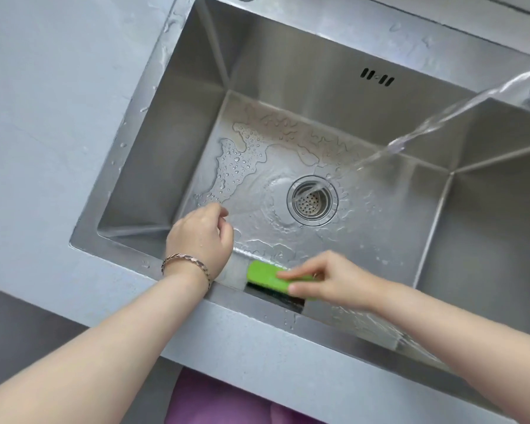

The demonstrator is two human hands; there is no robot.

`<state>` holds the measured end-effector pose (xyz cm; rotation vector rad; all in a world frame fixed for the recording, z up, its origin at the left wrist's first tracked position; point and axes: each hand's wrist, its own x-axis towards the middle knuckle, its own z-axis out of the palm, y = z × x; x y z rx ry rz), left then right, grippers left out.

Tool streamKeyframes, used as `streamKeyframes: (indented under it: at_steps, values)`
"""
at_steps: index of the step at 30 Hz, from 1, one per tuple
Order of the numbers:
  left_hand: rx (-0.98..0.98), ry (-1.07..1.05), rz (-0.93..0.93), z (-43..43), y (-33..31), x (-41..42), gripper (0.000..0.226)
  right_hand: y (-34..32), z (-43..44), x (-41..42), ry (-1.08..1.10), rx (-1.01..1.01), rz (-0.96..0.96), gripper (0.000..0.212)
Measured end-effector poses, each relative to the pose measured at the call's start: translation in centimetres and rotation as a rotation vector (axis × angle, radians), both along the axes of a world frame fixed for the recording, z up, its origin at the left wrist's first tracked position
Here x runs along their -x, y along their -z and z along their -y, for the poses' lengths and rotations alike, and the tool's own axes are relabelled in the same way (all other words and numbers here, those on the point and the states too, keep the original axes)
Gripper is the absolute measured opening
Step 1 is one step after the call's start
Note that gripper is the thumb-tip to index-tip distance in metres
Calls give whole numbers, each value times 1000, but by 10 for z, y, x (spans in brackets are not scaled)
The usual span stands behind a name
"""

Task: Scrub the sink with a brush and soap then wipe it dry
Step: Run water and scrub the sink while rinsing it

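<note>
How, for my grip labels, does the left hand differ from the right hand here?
The left hand holds nothing, its fingers loosely curled; the right hand grips the green brush. The left wrist wears a bracelet; the right wrist is bare. The left hand reaches further in than the right hand, which is by the near wall. Both are inside the wet sink.

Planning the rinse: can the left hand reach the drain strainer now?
Probably yes: left hand hovers in the sink, only wet steel between it and the drain strainer; right hand grips the brush, off that path.
</note>
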<state>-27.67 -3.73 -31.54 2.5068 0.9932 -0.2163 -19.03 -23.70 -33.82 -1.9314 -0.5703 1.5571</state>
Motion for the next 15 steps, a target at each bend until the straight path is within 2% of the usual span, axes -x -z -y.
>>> streamKeyframes:
  at_steps: [2,6,8,12,15]
  values:
    - [2,-6,6,0,1,0,20,8,-2,15,-60,49,16,30]
    - [-2,2,5,-1,1,1,24,40,7,7,-208,383,178,35]
    - [0,11,17,-2,2,0,24,36,0,1,-160,334,183,34]
    - [-19,31,89,-2,4,1,31,5,-31,14,-40,-21,5,26]
    - [-13,37,76,0,4,1,33,21,-34,24,-43,49,5,29]
